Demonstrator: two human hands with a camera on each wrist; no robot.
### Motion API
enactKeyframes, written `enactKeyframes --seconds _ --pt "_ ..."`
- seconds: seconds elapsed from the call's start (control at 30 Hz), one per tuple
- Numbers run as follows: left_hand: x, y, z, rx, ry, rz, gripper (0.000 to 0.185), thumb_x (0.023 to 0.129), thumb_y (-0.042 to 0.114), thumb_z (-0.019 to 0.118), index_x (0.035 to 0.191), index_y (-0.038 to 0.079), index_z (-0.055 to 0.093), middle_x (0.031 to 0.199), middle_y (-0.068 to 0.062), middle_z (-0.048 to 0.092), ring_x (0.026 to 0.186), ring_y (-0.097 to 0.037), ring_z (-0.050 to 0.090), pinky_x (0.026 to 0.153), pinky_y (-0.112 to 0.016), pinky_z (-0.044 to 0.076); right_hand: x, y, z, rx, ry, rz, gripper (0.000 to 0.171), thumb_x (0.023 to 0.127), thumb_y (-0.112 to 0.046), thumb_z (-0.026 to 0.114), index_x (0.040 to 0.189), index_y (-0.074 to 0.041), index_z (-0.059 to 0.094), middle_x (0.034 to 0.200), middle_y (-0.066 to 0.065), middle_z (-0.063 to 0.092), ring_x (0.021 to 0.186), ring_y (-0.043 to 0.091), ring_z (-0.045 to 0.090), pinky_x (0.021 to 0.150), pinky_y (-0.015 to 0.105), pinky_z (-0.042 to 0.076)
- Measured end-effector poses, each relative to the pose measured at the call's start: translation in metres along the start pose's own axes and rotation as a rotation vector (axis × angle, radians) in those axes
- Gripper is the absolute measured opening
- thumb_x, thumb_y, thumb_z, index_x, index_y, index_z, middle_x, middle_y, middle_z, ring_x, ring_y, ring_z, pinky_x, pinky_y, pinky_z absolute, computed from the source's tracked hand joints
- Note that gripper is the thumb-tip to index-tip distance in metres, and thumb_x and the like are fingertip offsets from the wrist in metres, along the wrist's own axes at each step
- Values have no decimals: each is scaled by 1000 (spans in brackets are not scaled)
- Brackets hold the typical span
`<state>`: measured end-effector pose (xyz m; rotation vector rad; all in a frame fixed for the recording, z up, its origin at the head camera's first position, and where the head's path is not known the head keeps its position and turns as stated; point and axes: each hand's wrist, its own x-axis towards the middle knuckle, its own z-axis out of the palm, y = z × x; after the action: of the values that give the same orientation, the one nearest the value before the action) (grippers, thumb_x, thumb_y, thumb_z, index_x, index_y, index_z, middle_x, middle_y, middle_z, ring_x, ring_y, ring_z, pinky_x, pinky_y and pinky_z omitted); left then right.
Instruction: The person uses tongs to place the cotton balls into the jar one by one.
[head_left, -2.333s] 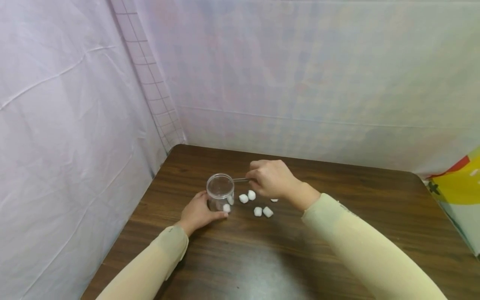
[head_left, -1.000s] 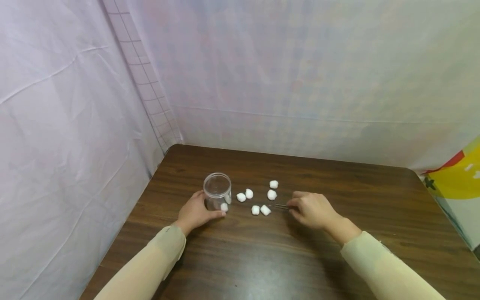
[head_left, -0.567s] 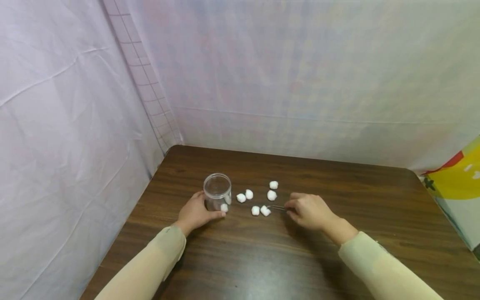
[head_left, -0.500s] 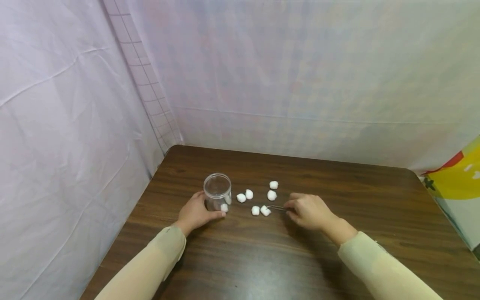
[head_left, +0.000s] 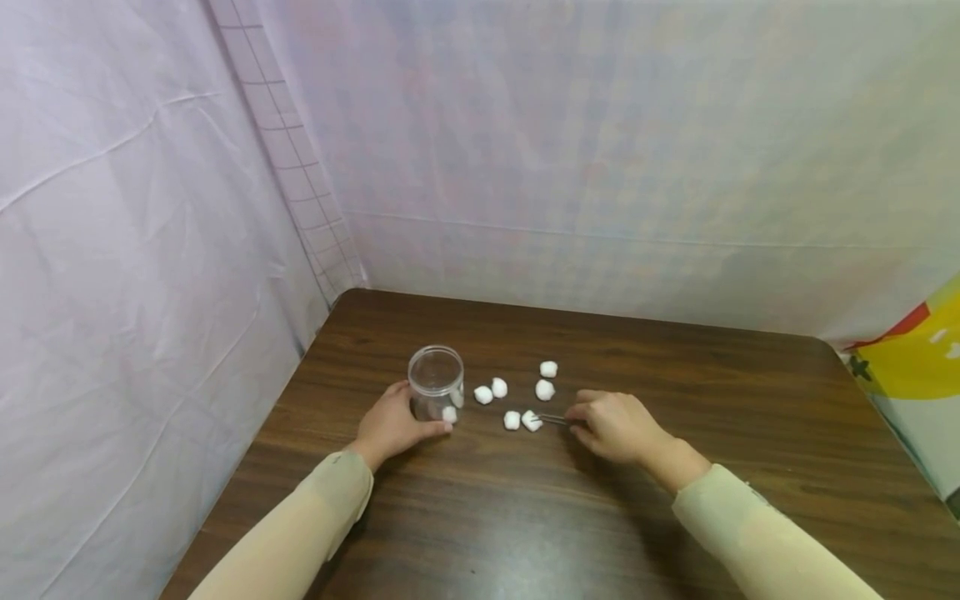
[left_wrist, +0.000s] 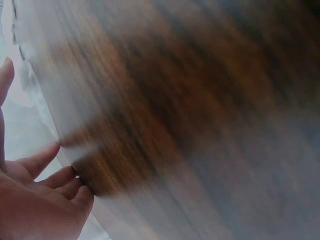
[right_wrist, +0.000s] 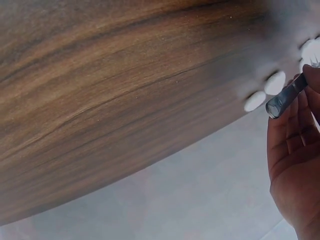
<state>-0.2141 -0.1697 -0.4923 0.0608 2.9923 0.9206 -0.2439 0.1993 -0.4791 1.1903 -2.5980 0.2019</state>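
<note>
A clear round jar (head_left: 437, 382) stands on the brown wooden table (head_left: 540, 517), with a white cotton ball (head_left: 450, 414) low inside it. My left hand (head_left: 393, 427) grips the jar's base. My right hand (head_left: 615, 425) pinches metal tweezers (head_left: 553, 419), whose tips touch a cotton ball (head_left: 532, 421). Other cotton balls lie loose to the right of the jar: one (head_left: 512, 420) beside the tweezers' ball, two (head_left: 491, 391) near the jar, two (head_left: 546, 380) farther back. In the right wrist view the tweezers' end (right_wrist: 285, 97) shows in my hand (right_wrist: 295, 160).
Pale sheets (head_left: 150, 250) wall the table on the left and at the back. A yellow and red sheet (head_left: 922, 367) hangs at the right edge. The left wrist view is blurred: wood grain and my fingers (left_wrist: 45, 190).
My right hand came away from the jar's mouth, down to the table on the right, then slid left until the tweezers reached a cotton ball. The left hand stayed on the jar.
</note>
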Motion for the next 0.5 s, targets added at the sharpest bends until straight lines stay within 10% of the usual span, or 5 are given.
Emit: enactKeyframes --seconds 0.5 --pt "-2 2 -2 11 -6 -4 88 72 59 83 140 10 56 147 -18 47 133 -37 45 102 -58 41 -1 0 1 7 16 -6 14 78 -17 80 91 -16 77 81 -10 55 59 8 53 47 33 48"
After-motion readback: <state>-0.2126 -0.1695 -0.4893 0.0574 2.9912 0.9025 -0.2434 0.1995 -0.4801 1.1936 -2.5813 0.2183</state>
